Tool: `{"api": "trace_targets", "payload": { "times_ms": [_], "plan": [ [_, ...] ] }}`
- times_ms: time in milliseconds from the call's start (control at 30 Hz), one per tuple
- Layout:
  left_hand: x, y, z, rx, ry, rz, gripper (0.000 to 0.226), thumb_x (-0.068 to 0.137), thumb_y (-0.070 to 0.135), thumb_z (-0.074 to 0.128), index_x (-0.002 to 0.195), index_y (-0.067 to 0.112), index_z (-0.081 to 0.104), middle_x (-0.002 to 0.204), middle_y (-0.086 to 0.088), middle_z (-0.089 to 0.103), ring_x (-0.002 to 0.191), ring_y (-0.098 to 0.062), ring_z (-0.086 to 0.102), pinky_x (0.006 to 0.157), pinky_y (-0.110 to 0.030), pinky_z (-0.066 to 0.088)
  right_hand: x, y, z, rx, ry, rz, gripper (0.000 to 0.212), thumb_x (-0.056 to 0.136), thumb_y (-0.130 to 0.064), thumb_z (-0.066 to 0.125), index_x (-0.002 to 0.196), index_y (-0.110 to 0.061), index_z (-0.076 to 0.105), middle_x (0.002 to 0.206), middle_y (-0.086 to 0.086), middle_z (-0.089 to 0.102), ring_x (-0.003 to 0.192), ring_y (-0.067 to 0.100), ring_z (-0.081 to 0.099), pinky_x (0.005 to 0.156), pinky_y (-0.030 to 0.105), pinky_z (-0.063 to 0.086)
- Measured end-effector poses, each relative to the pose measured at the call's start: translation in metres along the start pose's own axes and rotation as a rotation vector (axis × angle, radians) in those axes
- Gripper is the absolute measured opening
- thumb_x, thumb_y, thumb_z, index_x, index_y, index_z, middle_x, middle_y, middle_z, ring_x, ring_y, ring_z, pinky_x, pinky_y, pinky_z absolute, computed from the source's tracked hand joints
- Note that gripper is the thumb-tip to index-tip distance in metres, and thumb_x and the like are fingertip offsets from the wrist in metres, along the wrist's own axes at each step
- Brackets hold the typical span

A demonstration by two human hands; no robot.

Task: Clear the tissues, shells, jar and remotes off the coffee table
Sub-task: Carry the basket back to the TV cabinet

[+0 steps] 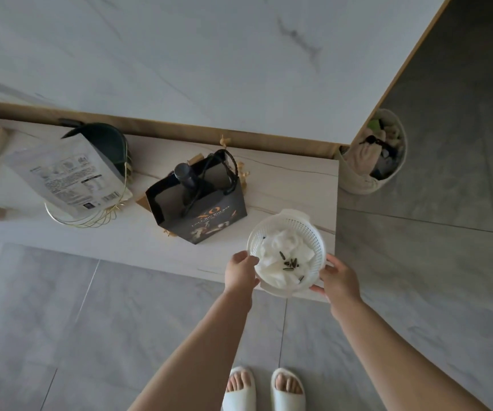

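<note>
A white perforated basket (286, 223) sits at the near right corner of a low marbled shelf (283, 179). Inside it lie crumpled white tissues (283, 250) with several dark seed shells (291, 264) on top. My left hand (241, 271) grips the basket's left rim, fingers curled over the edge. My right hand (338, 280) holds the right side from below and outside, thumb on the rim. No jar or remotes are in sight.
A dark gift bag (206, 215) with a bottle (186, 176) stands left of the basket. Further left, a gold wire stand (91, 218) carries a white pouch (67, 176) and a dark cap (106, 143). A bin (372, 155) stands right of the shelf.
</note>
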State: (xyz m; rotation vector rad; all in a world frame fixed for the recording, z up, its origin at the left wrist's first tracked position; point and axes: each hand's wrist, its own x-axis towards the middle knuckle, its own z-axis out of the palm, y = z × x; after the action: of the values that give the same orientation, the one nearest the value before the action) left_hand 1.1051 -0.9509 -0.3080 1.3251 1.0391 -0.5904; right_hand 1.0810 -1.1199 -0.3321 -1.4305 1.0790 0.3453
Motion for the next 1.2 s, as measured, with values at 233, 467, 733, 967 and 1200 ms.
{"api": "trace_targets", "payload": {
  "times_ms": [233, 467, 733, 967, 1200],
  "plan": [
    [0.008, 0.002, -0.002, 0.064, -0.03, -0.006, 0.021, 0.089, 0.006, 0.052, 0.107, 0.015, 0.057, 0.086, 0.0, 0.055, 0.071, -0.013, 0.05, 0.069, -0.029, 0.048, 0.004, 0.001, 0.011, -0.161, -0.004, -0.045, 0.027, 0.093, -0.004, 0.045, 0.089, -0.027, 0.059, 0.083, -0.012, 0.059, 0.077, 0.008, 0.059, 0.053, 0.024, 0.053],
    [-0.014, 0.006, -0.016, 0.217, -0.038, 0.02, 0.055, 0.09, 0.01, 0.055, 0.142, 0.014, 0.04, 0.137, -0.014, 0.051, 0.122, -0.028, 0.051, 0.108, -0.045, 0.042, -0.024, -0.015, 0.013, -0.689, -0.048, -0.137, 0.039, 0.086, -0.004, 0.042, 0.125, -0.007, 0.049, 0.116, 0.013, 0.061, 0.104, 0.032, 0.058, 0.079, 0.033, 0.046],
    [-0.108, 0.028, -0.075, 0.613, -0.015, 0.214, 0.051, 0.091, 0.022, 0.052, 0.141, 0.023, 0.041, 0.139, -0.004, 0.051, 0.115, -0.021, 0.057, 0.085, -0.026, 0.048, -0.127, -0.061, 0.018, -1.211, -0.29, -0.489, 0.039, 0.091, -0.011, 0.041, 0.13, -0.011, 0.045, 0.126, 0.009, 0.056, 0.112, 0.025, 0.054, 0.078, 0.027, 0.043],
    [-0.209, 0.021, -0.178, 0.877, 0.099, 0.287, 0.054, 0.09, 0.029, 0.048, 0.143, 0.024, 0.039, 0.141, -0.002, 0.051, 0.126, -0.018, 0.051, 0.1, -0.027, 0.044, -0.253, -0.072, 0.059, -1.478, -0.507, -0.77, 0.036, 0.094, -0.017, 0.04, 0.129, -0.011, 0.045, 0.133, 0.006, 0.052, 0.123, 0.025, 0.047, 0.098, 0.034, 0.044],
    [-0.281, -0.006, -0.298, 0.954, 0.312, 0.268, 0.055, 0.089, 0.04, 0.045, 0.142, 0.029, 0.039, 0.144, 0.001, 0.049, 0.133, -0.021, 0.044, 0.109, -0.034, 0.037, -0.37, -0.06, 0.14, -1.675, -0.755, -1.061, 0.042, 0.096, -0.027, 0.038, 0.137, -0.016, 0.039, 0.144, 0.003, 0.042, 0.131, 0.026, 0.04, 0.107, 0.037, 0.037]
  ]
}}
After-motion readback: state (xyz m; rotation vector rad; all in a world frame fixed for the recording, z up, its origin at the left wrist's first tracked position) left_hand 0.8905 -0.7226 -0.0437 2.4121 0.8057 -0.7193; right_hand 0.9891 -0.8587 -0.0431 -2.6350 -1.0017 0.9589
